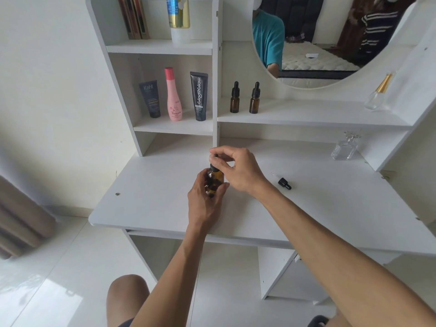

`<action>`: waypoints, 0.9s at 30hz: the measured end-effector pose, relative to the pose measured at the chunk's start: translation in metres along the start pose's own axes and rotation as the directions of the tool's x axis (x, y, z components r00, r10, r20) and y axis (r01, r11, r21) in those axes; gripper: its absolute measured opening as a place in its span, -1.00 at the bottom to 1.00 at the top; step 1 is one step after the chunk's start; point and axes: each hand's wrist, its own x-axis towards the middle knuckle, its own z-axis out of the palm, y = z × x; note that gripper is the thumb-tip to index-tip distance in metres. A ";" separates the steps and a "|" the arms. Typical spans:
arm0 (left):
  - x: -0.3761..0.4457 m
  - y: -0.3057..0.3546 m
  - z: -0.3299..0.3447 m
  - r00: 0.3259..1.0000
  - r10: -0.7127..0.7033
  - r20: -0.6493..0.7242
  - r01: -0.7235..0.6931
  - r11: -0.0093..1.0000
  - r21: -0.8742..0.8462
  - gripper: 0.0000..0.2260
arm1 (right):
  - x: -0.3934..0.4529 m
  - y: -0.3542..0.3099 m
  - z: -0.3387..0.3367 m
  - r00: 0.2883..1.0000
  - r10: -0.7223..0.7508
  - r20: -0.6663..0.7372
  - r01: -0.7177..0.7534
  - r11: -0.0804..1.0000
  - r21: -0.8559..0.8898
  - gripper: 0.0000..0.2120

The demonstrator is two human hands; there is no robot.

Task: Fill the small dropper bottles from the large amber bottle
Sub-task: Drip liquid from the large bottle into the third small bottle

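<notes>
Near the centre of the frame, an amber bottle (214,180) is held upright just above or on the white desk (153,199) (contact with the surface cannot be told), with the fingers of the left hand (204,199) curled around its body. Its black dropper top (214,159) is pinched between the thumb and fingertips of the right hand (238,169), directly over the neck. To the right of centre, a loose black dropper cap (284,183) is seen lying on the desk, well apart from the hands. On the shelf above, two small dropper bottles (245,98) are stood side by side, capped, below the round mirror (330,38).
</notes>
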 end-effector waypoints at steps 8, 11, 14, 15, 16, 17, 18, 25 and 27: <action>0.000 0.000 0.000 1.000 0.011 -0.011 -0.011 1.000 0.001 -0.65 | -0.001 -0.003 -0.008 1.000 -0.008 -0.001 0.008 1.000 -0.011 -0.64; 0.000 0.000 0.000 1.000 0.005 -0.018 -0.005 1.000 0.007 -0.63 | -0.003 -0.003 -0.017 1.000 0.001 -0.025 -0.001 1.000 -0.001 -0.65; -0.003 0.004 0.000 1.000 -0.004 -0.028 0.004 1.000 0.025 -0.52 | -0.006 0.001 -0.032 0.996 0.015 -0.084 -0.016 1.000 -0.005 -0.68; -0.003 0.004 0.000 0.999 -0.004 -0.041 0.005 1.000 0.028 -0.46 | -0.008 0.003 -0.038 0.993 0.020 -0.112 -0.022 1.000 -0.016 -0.69; -0.004 0.006 0.001 0.998 -0.001 -0.065 0.003 1.000 0.028 -0.40 | -0.009 0.007 -0.045 0.989 0.027 -0.143 -0.031 0.999 -0.025 -0.71; -0.005 0.006 0.000 0.995 0.012 -0.100 -0.010 1.000 0.024 -0.36 | -0.011 0.011 -0.052 0.983 0.039 -0.178 -0.045 0.999 -0.026 -0.73; -0.008 0.007 -0.001 0.989 0.040 -0.144 -0.036 0.999 0.032 -0.35 | -0.014 0.017 -0.059 0.975 0.054 -0.217 -0.062 0.998 -0.028 -0.75; -0.023 0.045 0.036 0.782 0.563 -0.268 -0.477 0.817 0.324 -0.51 | -0.027 0.076 -0.113 0.874 0.247 -0.419 -0.293 0.955 -0.047 -0.80; -0.023 0.056 0.047 0.820 0.540 -0.190 -0.483 0.831 0.277 -0.53 | -0.030 0.086 -0.110 0.872 0.289 -0.395 -0.345 0.936 -0.076 -0.78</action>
